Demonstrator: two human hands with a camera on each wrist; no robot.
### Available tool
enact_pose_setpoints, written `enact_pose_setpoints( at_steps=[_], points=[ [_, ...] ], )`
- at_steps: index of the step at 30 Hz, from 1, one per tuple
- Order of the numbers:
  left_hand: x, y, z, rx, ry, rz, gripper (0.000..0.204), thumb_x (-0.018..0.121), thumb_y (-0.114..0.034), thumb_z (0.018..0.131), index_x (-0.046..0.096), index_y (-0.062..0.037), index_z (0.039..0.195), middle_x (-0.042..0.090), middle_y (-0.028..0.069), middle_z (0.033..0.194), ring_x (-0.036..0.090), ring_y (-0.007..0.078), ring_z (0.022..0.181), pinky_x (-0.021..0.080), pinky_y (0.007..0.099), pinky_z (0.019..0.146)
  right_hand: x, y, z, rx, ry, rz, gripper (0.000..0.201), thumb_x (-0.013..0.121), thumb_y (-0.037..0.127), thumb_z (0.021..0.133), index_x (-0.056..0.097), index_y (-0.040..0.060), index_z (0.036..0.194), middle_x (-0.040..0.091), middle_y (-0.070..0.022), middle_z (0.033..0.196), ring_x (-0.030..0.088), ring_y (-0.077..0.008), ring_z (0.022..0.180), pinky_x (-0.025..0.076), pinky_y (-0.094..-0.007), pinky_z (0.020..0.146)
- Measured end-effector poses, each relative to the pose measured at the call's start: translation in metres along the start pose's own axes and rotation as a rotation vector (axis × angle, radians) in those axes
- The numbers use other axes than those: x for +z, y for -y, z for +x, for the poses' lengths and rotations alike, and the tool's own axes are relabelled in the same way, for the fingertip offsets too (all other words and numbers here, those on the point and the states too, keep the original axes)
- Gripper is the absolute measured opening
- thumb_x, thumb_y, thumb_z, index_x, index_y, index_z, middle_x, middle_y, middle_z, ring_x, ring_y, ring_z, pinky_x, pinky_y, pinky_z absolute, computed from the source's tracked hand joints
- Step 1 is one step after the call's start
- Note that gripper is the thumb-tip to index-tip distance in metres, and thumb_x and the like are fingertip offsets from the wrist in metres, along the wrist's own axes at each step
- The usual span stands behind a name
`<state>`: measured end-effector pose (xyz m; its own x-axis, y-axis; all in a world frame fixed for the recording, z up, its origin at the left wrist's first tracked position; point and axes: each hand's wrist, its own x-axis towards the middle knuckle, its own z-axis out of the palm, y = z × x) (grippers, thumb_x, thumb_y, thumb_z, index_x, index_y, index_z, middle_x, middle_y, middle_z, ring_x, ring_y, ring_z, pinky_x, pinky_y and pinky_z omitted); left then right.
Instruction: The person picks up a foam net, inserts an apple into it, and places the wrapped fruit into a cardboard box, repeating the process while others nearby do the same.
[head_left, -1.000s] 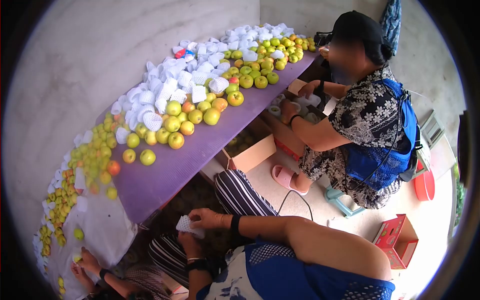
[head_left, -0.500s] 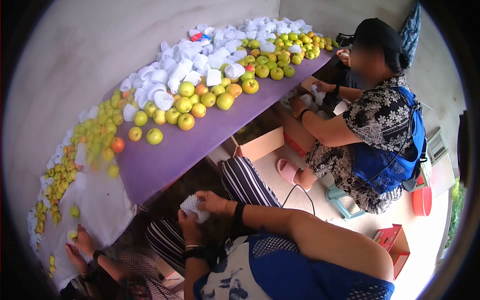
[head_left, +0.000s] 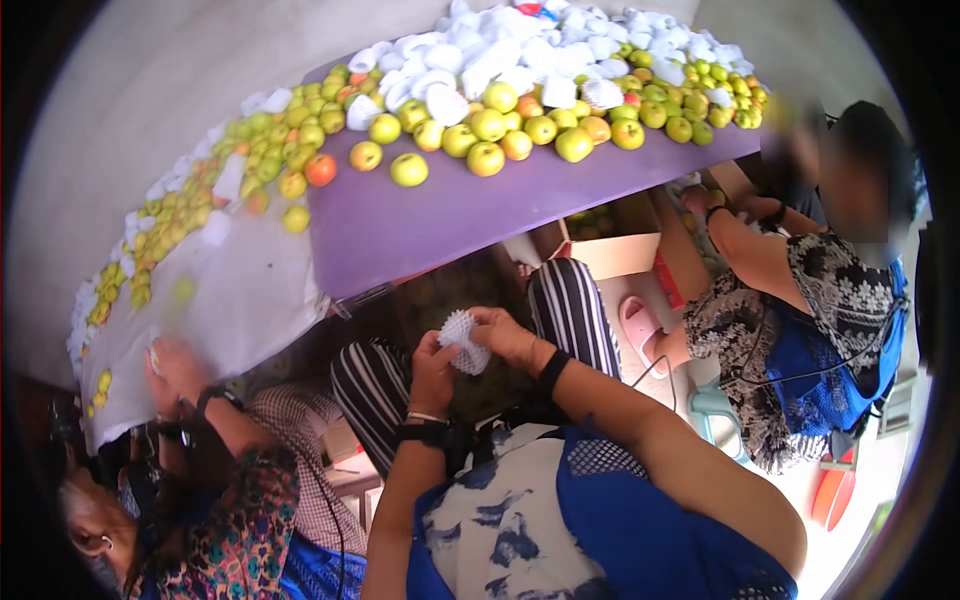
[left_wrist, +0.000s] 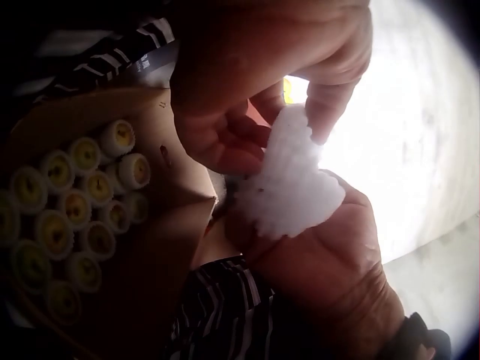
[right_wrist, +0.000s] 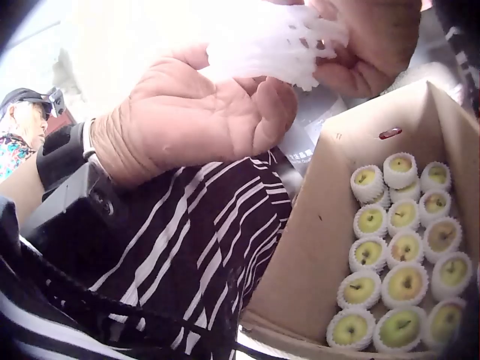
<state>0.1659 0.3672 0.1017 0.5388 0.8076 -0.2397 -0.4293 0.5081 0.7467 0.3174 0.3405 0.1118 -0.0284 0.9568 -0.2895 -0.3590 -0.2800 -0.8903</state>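
Observation:
A white foam net sleeve [head_left: 463, 341] is held between both my hands above my striped lap. My left hand [head_left: 438, 352] grips its lower side, and my right hand [head_left: 492, 326] pinches its upper edge. In the left wrist view the foam net sleeve [left_wrist: 289, 184] lies in one palm while the fingers [left_wrist: 330, 105] of the other hand pull at its rim. In the right wrist view the foam net sleeve [right_wrist: 270, 41] is stretched, and below it stands a cardboard box [right_wrist: 315, 247] with several net-wrapped apples [right_wrist: 405, 285]. Whether the sleeve holds fruit is unclear.
A purple mat [head_left: 420, 225] carries many loose green-yellow apples [head_left: 487, 157] and a heap of white nets [head_left: 480, 50]. A crouching person [head_left: 800, 300] works at boxes [head_left: 610, 255] to the right. Another person [head_left: 200, 400] reaches onto a white cloth [head_left: 240, 290] at the left.
The head view has swung, so the mat now lies higher and more level. My hands have lifted the net, and the left hand has joined the right in gripping it.

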Motion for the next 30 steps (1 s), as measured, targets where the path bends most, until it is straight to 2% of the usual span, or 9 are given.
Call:
enact_pose_setpoints(
  at_steps=[4, 7, 11, 16, 20, 23, 25, 28, 30],
  points=[
    [-0.006, 0.002, 0.002, 0.081, -0.146, 0.246, 0.013, 0.058, -0.001, 0.071, 0.052, -0.0038, 0.082, 0.057, 0.0024, 0.079, 0.054, 0.0102, 0.071, 0.043, 0.0236, 0.066, 0.005, 0.011, -0.004, -0.03, 0.088, 0.189, 0.021, 0.055, 0.003, 0.074, 0.057, 0.0029, 0.094, 0.059, -0.0024, 0.081, 0.056, -0.0108, 0.073, 0.046, -0.0254, 0.067],
    [-0.008, 0.009, 0.006, 0.226, -0.257, 0.518, 0.013, 0.062, -0.002, 0.069, 0.049, -0.0067, 0.068, 0.048, -0.0034, 0.066, 0.044, 0.0043, 0.06, 0.036, 0.0189, 0.053, 0.005, 0.006, -0.002, -0.035, 0.014, -0.241, 0.022, 0.06, 0.003, 0.071, 0.056, 0.0021, 0.093, 0.059, -0.0028, 0.08, 0.054, -0.0089, 0.073, 0.045, -0.0243, 0.068],
    [0.003, 0.0, 0.003, 0.285, -0.175, 0.541, 0.013, 0.06, -0.001, 0.069, 0.049, -0.0068, 0.074, 0.048, -0.0028, 0.07, 0.045, 0.005, 0.063, 0.037, 0.0193, 0.056, 0.003, 0.003, 0.002, -0.085, -0.119, -0.286, 0.022, 0.057, -0.002, 0.07, 0.056, 0.0024, 0.092, 0.058, -0.0022, 0.079, 0.053, -0.0077, 0.074, 0.046, -0.0236, 0.067],
    [0.01, -0.007, 0.002, 0.134, -0.088, 0.107, 0.023, 0.058, 0.0, 0.07, 0.046, -0.0068, 0.089, 0.051, 0.0002, 0.082, 0.048, 0.0071, 0.075, 0.041, 0.0217, 0.064, -0.007, -0.013, 0.014, -0.219, -0.189, -0.302, 0.026, 0.057, -0.002, 0.069, 0.054, 0.0046, 0.094, 0.058, -0.0046, 0.08, 0.055, -0.0103, 0.075, 0.046, -0.0265, 0.068],
    [0.013, -0.007, 0.002, 0.148, -0.107, 0.108, 0.019, 0.059, -0.001, 0.072, 0.048, -0.0063, 0.086, 0.052, -0.0004, 0.078, 0.049, 0.0069, 0.071, 0.042, 0.021, 0.064, -0.005, -0.009, 0.011, -0.26, -0.302, -0.453, 0.031, 0.057, -0.001, 0.069, 0.05, 0.0055, 0.099, 0.058, -0.0069, 0.083, 0.055, -0.0114, 0.076, 0.046, -0.0266, 0.068],
    [0.004, 0.001, 0.003, 0.168, -0.145, 0.351, 0.015, 0.06, -0.002, 0.073, 0.048, -0.0061, 0.08, 0.05, -0.0021, 0.071, 0.047, 0.0055, 0.063, 0.04, 0.0193, 0.058, -0.003, -0.005, 0.009, -0.287, -0.321, -0.427, 0.035, 0.059, 0.001, 0.069, 0.049, 0.0092, 0.101, 0.055, -0.0069, 0.081, 0.054, -0.012, 0.073, 0.046, -0.0266, 0.067],
    [-0.008, 0.008, 0.009, 0.309, -0.349, 0.604, 0.015, 0.061, -0.003, 0.074, 0.046, -0.0069, 0.074, 0.046, -0.0041, 0.065, 0.042, 0.004, 0.057, 0.036, 0.018, 0.051, -0.001, -0.004, 0.008, -0.286, -0.311, -0.483, 0.036, 0.062, 0.003, 0.068, 0.05, 0.0124, 0.1, 0.053, -0.0063, 0.075, 0.052, -0.0134, 0.069, 0.045, -0.0269, 0.065],
    [-0.011, 0.008, 0.011, 0.412, -0.518, 0.695, 0.017, 0.06, -0.004, 0.075, 0.044, -0.007, 0.072, 0.041, -0.0045, 0.063, 0.037, 0.0038, 0.055, 0.033, 0.0189, 0.048, -0.002, -0.002, 0.005, -0.267, -0.273, -0.56, 0.036, 0.063, 0.005, 0.068, 0.05, 0.0142, 0.1, 0.05, -0.0061, 0.072, 0.051, -0.0149, 0.066, 0.045, -0.0277, 0.064],
    [-0.004, 0.003, 0.009, 0.433, -0.548, 0.68, 0.017, 0.059, -0.005, 0.076, 0.043, -0.0068, 0.071, 0.04, -0.0044, 0.063, 0.036, 0.0041, 0.055, 0.033, 0.0195, 0.048, -0.002, -0.004, 0.005, -0.266, -0.267, -0.58, 0.036, 0.063, 0.005, 0.068, 0.05, 0.0142, 0.1, 0.05, -0.0062, 0.071, 0.051, -0.0155, 0.066, 0.045, -0.0276, 0.064]
  ],
)
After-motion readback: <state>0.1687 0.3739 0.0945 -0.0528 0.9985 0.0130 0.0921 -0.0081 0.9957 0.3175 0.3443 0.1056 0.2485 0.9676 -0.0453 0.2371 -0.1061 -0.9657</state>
